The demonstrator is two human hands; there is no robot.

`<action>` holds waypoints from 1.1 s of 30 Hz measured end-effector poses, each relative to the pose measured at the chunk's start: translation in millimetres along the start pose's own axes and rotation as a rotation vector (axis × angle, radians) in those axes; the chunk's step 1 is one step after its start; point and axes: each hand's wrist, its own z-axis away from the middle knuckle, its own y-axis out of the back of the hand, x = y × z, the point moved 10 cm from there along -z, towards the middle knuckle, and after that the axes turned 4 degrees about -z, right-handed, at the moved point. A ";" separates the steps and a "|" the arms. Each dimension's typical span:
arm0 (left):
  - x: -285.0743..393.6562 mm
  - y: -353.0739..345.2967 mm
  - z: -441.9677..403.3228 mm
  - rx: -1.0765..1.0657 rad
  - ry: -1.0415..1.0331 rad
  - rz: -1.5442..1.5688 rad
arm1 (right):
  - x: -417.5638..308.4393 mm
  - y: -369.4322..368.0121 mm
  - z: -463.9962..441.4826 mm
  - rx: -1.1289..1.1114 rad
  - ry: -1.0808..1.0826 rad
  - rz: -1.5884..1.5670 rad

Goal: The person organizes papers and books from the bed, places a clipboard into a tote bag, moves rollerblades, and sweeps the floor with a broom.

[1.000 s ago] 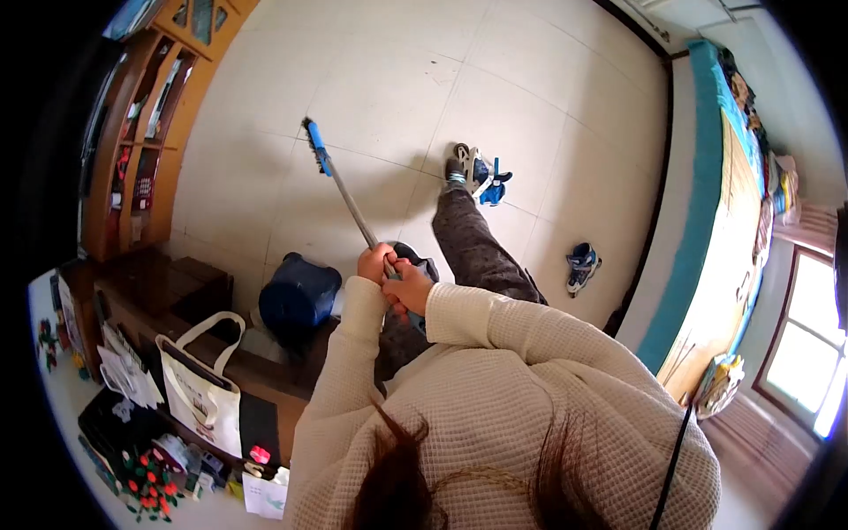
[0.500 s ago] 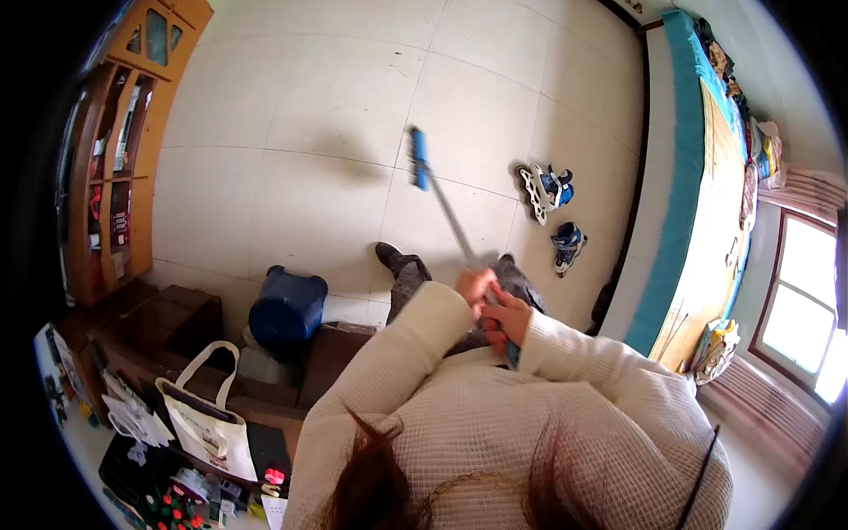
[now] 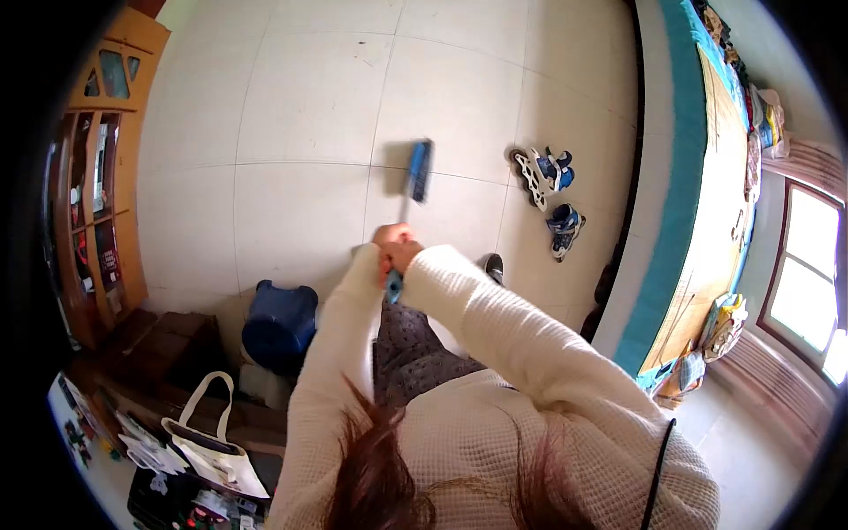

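Observation:
Both my hands are wrapped round the handle of a broom. Its blue head with dark bristles (image 3: 420, 172) points away from me over the tiled floor, with the bristles toward the right and a shadow to its left. I cannot tell whether the bristles touch the tiles. My left hand (image 3: 390, 234) is closed on the grey handle nearer the head. Just behind it, my right hand (image 3: 404, 255) grips close to the teal handle end, which sticks out below. The broom head is slightly blurred.
Two inline skates (image 3: 545, 177) stand on the floor to the right, beside a bed (image 3: 662, 221) with a teal edge. At left are a blue bucket-like stool (image 3: 281, 322), a wooden cabinet (image 3: 132, 150) and a cream tote bag (image 3: 216, 455). Dark specks (image 3: 361, 44) lie far ahead.
My hands have moved left and forward with the broom. Its bristles faced left before and face right now. My legs and viewpoint have shifted.

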 end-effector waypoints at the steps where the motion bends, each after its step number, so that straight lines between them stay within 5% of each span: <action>1: 17.8 10.0 11.3 0.054 0.007 0.002 | 5.2 -9.3 -12.6 -0.006 0.005 -0.089; 3: 49.4 8.2 35.5 0.142 0.015 0.005 | -65.4 1.1 114.4 -0.330 -0.063 -0.795; 6: 77.7 -8.9 52.6 0.274 0.009 0.006 | -70.2 37.0 131.2 -0.329 0.115 -0.728; 10: 81.5 -81.4 39.4 0.138 -0.073 0.216 | -62.0 99.7 156.1 -0.220 0.320 -0.626; 12: 86.9 -109.0 26.4 0.096 -0.064 0.188 | -49.3 136.4 157.1 -0.300 0.099 -0.635; 14: 82.0 -131.7 10.4 0.045 0.114 0.559 | -23.6 176.2 123.3 -0.582 -0.160 -0.368; 18: 88.4 -186.4 -36.5 -0.141 0.054 0.592 | 33.3 401.3 -37.6 0.034 0.119 -0.097; 19: 87.5 -203.9 -44.7 -0.108 0.089 0.586 | 72.5 469.4 -101.7 0.257 0.114 0.138; 21: 74.0 -228.2 -62.3 -0.096 0.136 0.523 | 123.0 564.4 -151.4 0.449 -0.059 0.133; 22: 63.5 -232.9 -72.7 -0.116 0.148 0.465 | 81.9 594.4 -114.4 0.506 -0.011 0.292; 26: 13.1 -241.6 -91.9 0.069 0.400 0.351 | 74.1 660.5 -184.4 0.526 0.147 0.373; 28: 10.3 -236.5 -98.5 0.461 0.355 0.068 | 73.0 670.1 -223.2 0.508 0.186 0.439; 31: -7.7 -245.9 -120.9 0.604 0.218 -0.335 | 82.6 682.4 -277.2 0.644 0.280 0.269; 33: -34.7 -232.6 -153.1 0.594 0.224 -0.216 | 87.8 676.0 -290.1 0.596 0.240 0.153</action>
